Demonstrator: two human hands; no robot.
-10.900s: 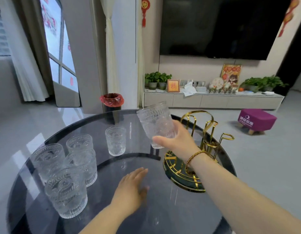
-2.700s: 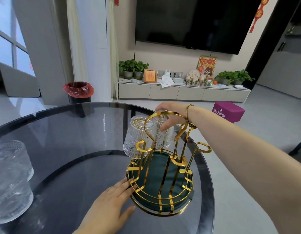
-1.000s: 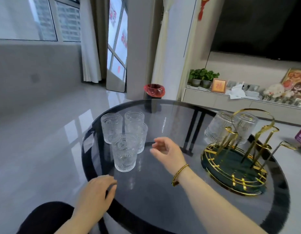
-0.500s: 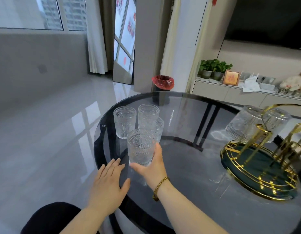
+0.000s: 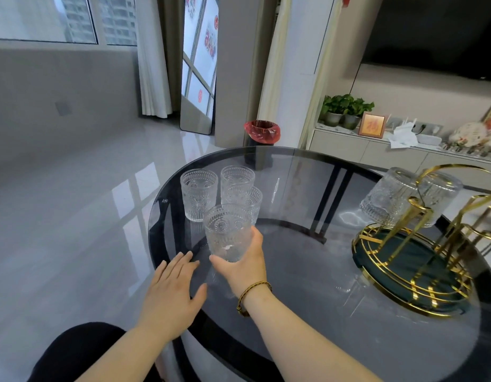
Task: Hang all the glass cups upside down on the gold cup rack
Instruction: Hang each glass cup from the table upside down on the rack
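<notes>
My right hand point(image 5: 245, 264) grips an embossed glass cup point(image 5: 227, 230) near its base, upright and raised a little off the round glass table point(image 5: 307, 285). Behind it stand three more upright cups: one at the left point(image 5: 198, 194), one at the back point(image 5: 237, 176) and one partly hidden point(image 5: 249, 201). The gold cup rack point(image 5: 420, 260) with its green base sits at the table's right. Two cups hang on it upside down point(image 5: 387, 197) point(image 5: 440, 198). My left hand point(image 5: 172, 293) lies flat on the table's near edge, fingers spread.
A bin with a red liner point(image 5: 262, 132) stands on the floor beyond the table. A low white cabinet point(image 5: 376, 153) with potted plants and ornaments runs along the far wall under a dark television. Grey floor lies to the left.
My right hand left the rack, reached to the cup cluster and closed on the nearest cup, now lifted slightly. My left hand moved up onto the table edge.
</notes>
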